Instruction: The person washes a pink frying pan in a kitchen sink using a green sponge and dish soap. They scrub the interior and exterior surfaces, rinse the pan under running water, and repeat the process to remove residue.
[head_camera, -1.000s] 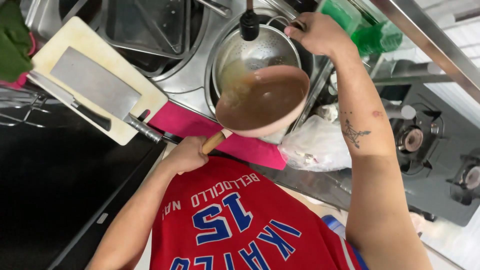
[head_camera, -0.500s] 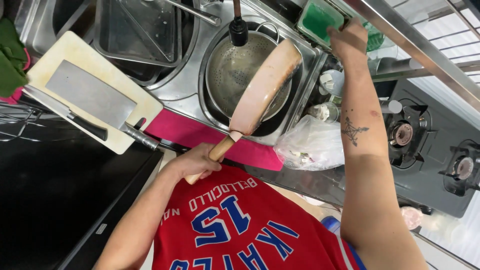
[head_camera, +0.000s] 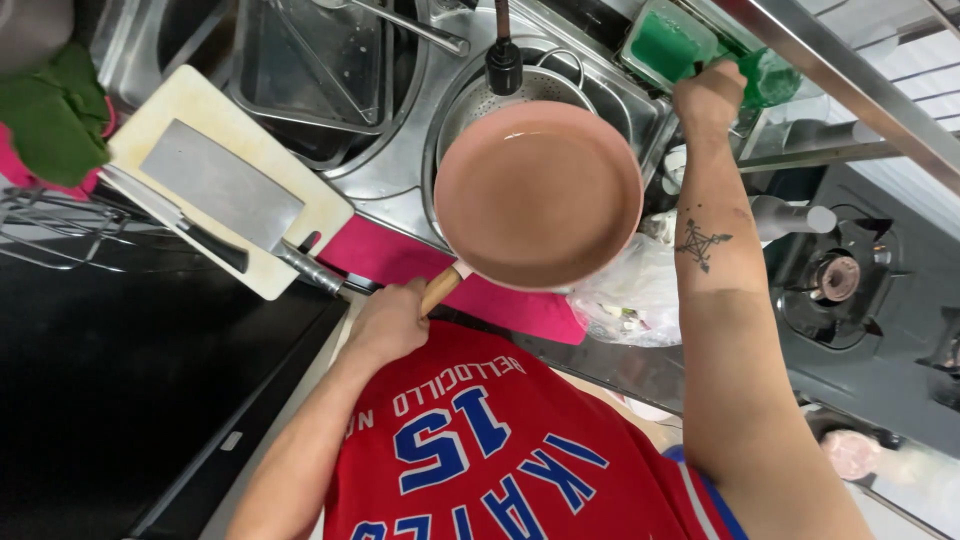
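Gripping wooden handle (head_camera: 440, 290), left hand (head_camera: 390, 322) is clenched; pink frying pan (head_camera: 540, 195) is held level, empty, above sink (head_camera: 610, 95) and strainer (head_camera: 490, 100). Right hand (head_camera: 708, 95) is raised to green tub (head_camera: 672, 45) on rack; whether anything is grasped cannot be told. Cleaning stage is judged in hand. Next move calls for steady handle hold, pan kept over basin. Cleaver (head_camera: 220, 190) is laid on cutting board (head_camera: 180, 110), well left.
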